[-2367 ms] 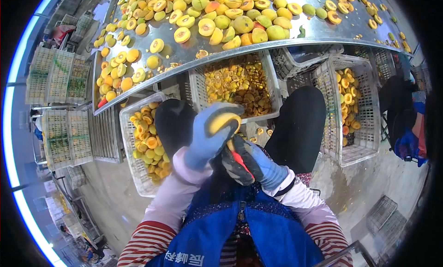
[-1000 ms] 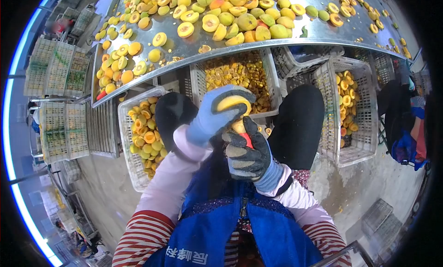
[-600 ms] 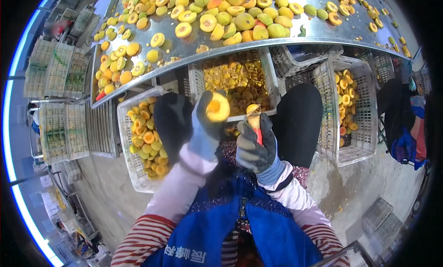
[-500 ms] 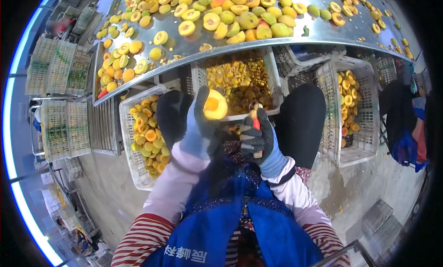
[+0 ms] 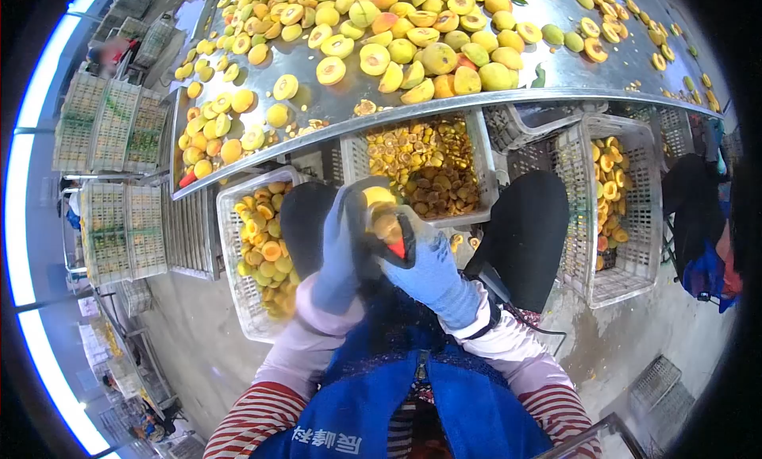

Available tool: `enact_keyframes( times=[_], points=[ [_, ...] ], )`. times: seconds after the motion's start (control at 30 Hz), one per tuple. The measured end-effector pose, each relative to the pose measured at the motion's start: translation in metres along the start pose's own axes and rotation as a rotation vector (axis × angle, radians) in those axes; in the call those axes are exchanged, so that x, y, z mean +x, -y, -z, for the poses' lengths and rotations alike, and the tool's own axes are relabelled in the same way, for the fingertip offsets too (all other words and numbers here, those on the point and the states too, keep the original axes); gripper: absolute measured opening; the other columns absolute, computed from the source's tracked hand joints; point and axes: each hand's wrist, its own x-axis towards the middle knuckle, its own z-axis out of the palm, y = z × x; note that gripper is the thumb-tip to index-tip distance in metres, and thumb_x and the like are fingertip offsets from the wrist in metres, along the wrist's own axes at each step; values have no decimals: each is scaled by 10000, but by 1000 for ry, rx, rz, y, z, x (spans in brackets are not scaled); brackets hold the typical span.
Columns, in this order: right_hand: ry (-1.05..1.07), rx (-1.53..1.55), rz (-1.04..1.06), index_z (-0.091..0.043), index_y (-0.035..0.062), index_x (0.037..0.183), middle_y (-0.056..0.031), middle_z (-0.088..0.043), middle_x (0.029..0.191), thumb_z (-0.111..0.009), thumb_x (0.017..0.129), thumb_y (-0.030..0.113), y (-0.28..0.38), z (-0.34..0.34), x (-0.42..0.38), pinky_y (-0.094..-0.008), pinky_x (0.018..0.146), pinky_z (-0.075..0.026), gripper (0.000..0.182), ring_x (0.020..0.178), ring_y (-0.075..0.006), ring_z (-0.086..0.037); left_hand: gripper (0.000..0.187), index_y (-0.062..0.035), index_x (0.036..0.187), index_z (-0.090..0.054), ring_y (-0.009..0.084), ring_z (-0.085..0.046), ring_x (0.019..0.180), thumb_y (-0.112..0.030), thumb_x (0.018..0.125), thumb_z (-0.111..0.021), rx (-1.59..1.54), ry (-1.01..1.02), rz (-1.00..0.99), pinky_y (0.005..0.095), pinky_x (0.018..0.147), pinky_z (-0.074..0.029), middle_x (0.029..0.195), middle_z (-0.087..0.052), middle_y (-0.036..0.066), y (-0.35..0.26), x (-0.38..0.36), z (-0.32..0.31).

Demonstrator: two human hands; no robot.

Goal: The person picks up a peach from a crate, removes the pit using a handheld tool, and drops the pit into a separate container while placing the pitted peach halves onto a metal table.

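My left hand point(image 5: 343, 241), in a blue and dark glove, is closed around a yellow peach half point(image 5: 379, 195) above my lap. My right hand point(image 5: 429, 267), in a similar glove, grips a small tool with a red handle point(image 5: 397, 248). The two hands are together, with the tool's end right at the fruit; the contact itself is blurred. Just beyond them a crate point(image 5: 349, 159) holds pit pieces and fruit scraps. By my left knee stands a white crate point(image 5: 238, 300) with hollowed peach halves point(image 5: 266, 253).
A metal table point(image 5: 548, 76) spans the far side, with many cut peaches point(image 5: 373, 60) on it. To the right is another crate point(image 5: 586, 245) with fruit halves. Stacked crates point(image 5: 123, 229) stand at the left. A person's blue garment point(image 5: 702, 261) shows at the far right.
My right hand has come up and left with the red-handled tool to meet the peach half in my left hand. The view has shifted slightly, so the table and crates sit lower.
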Motion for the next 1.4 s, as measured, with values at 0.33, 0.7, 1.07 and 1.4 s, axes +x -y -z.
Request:
enact_keyframes(
  times=[0.33, 0.7, 1.07, 1.4],
  points=[
    [115, 77, -22, -555, 18, 1042, -131, -630, 898, -699, 702, 134, -14, -20, -25, -365, 743, -478, 387, 827, -263, -625, 385, -23, 1079, -527, 168, -560, 799, -367, 944, -418, -651, -478, -24, 266, 724, -468, 885, -573, 65, -12, -2, 49],
    [61, 224, -439, -458, -6, 1216, -193, -599, 964, -664, 767, 346, -78, -20, -17, -386, 742, -468, 607, 870, -295, -603, 229, 38, 1012, -594, 146, -604, 828, -101, 830, -608, 569, -362, -257, 267, 735, -473, 904, -653, 126, -38, 98, 98],
    [-50, 704, -601, -335, 11, 1329, -113, -567, 927, -612, 826, 162, -93, -6, -4, -288, 677, -486, 594, 793, -163, -560, 397, 14, 1096, -536, 150, -582, 866, -115, 755, -691, 501, 78, 40, 273, 774, -480, 962, -616, 97, -6, 261, 38],
    [1, -408, -10, -393, -37, 1224, -225, -591, 889, -619, 773, 218, -41, 17, 13, -436, 655, -457, 565, 787, -362, -592, 325, 26, 1074, -537, 140, -556, 877, -256, 922, -480, -128, 179, 163, 259, 785, -439, 960, -592, 82, 14, 73, -3]
  ],
)
